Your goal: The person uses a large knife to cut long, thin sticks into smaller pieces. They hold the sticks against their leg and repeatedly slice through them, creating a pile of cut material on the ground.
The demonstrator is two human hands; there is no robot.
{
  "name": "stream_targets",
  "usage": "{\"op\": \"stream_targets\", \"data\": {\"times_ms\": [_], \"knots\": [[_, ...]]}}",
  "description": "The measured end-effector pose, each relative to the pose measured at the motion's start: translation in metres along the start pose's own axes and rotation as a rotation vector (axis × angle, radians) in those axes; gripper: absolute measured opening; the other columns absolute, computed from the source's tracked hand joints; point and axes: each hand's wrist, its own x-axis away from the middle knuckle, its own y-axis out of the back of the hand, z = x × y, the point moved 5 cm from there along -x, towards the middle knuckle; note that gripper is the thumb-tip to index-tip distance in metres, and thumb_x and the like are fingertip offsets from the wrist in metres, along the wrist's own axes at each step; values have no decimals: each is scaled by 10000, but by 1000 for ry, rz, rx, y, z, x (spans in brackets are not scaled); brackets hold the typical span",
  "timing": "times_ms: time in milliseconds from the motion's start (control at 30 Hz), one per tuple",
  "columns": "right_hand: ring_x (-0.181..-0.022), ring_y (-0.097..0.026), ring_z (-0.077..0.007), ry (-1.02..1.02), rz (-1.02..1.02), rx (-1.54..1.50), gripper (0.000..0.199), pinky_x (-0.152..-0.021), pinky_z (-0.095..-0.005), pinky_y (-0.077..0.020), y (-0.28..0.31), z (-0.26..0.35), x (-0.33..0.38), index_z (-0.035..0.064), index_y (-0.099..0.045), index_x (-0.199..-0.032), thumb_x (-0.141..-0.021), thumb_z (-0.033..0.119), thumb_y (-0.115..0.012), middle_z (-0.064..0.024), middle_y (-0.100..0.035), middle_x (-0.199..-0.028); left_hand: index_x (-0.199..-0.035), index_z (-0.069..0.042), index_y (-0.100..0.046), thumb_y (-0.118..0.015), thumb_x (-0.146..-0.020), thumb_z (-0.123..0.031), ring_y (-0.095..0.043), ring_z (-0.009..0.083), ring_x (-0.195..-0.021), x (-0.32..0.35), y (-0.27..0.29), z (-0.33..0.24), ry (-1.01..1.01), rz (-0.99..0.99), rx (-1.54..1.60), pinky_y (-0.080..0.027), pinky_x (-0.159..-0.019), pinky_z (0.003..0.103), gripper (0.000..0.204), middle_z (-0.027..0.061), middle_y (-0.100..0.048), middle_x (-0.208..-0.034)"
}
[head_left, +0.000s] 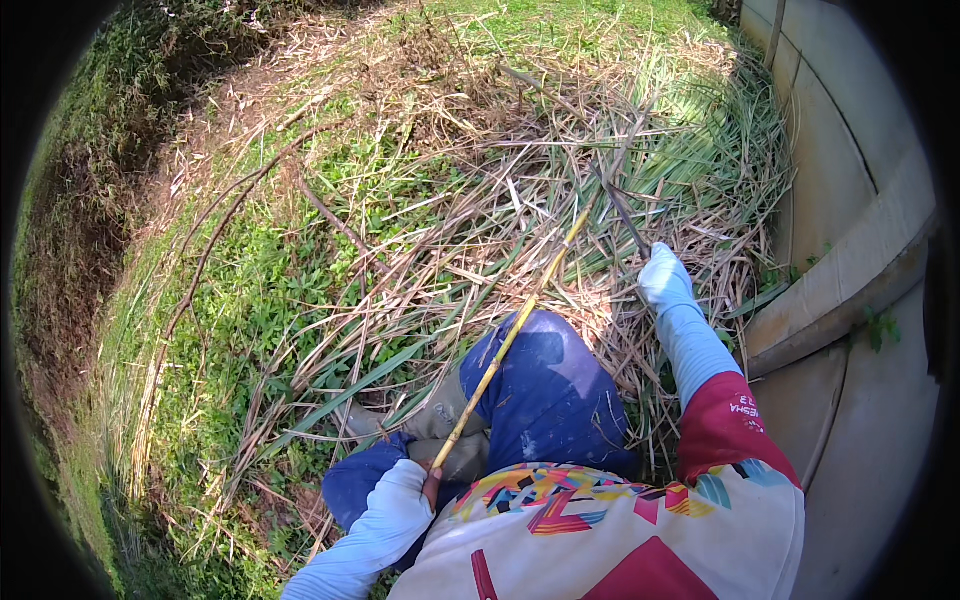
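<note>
My left hand (pixel 431 487) sits close to my body and grips the near end of a long yellow cane stalk (pixel 513 332) that runs up and right across my blue-trousered knee. My right hand (pixel 664 277), in a white glove, reaches forward and is closed on a dark thin blade or stem (pixel 620 208) that points up into the pile. A heap of dry and green cane leaves (pixel 560 170) lies under and beyond both hands.
A pale concrete wall (pixel 850 190) with a ledge curves along the right side. Green weeds (pixel 270 290) and thin bare branches (pixel 220 230) cover the ground on the left. A darker ditch bank (pixel 70 230) lies at far left.
</note>
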Motion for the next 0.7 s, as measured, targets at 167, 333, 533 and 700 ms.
{"op": "stream_targets", "data": {"times_ms": [167, 333, 533, 700], "knots": [[-800, -677, -391, 203, -146, -138, 301, -731, -416, -536, -19, -28, 43, 21, -611, -1075, -838, 170, -720, -186, -694, -861, -1022, -96, -741, -684, -976, -282, -683, 396, -713, -21, 4, 16, 201, -100, 89, -535, -649, 475, 200, 182, -686, -786], [-766, -708, -333, 436, -28, -255, 402, -680, -402, -562, 4, 32, 142, 63, -646, -1097, -723, 73, -795, -150, -676, -844, -1041, -98, -735, -677, -983, -261, -664, 395, -690, -40, -4, 3, -6, -138, -62, -517, -627, 480, 184, 170, -662, -776], [-747, -688, -355, 824, 229, 10, 180, -693, -454, -550, 7, 130, 178, 107, -727, -891, -729, 183, -735, -148, -672, -799, -1056, -105, -731, -670, -982, -237, -650, 402, -682, -40, -3, 4, -71, -211, -139, -506, -615, 486, 163, 176, -644, -788], [-762, -690, -382, 859, 32, -66, 110, -690, -460, -534, -4, 113, 129, 123, -698, -855, -760, 170, -726, -162, -677, -794, -1085, -111, -731, -676, -974, -228, -652, 406, -677, -22, 3, 7, -21, -147, -196, -507, -599, 494, 170, 186, -646, -788]]}}
